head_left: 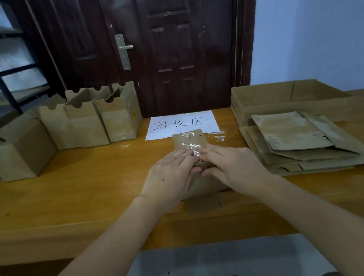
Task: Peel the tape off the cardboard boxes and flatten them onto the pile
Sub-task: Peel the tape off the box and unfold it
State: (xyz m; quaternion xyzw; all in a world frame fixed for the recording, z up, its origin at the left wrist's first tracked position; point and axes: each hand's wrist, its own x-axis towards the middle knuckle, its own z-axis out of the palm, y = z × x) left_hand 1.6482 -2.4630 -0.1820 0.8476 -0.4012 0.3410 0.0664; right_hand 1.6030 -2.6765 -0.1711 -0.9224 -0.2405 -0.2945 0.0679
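Left hand [170, 176] and right hand [231, 168] both clamp the small cardboard box [190, 143] mid-table, fingertips pinching the clear tape strip [196, 151] on its top; flattened pile [307, 143] lies right of it

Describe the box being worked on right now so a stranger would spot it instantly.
On the wooden table, look just in front of the white paper sign. The small box sits there under both hands, the only one with clear tape across its top.
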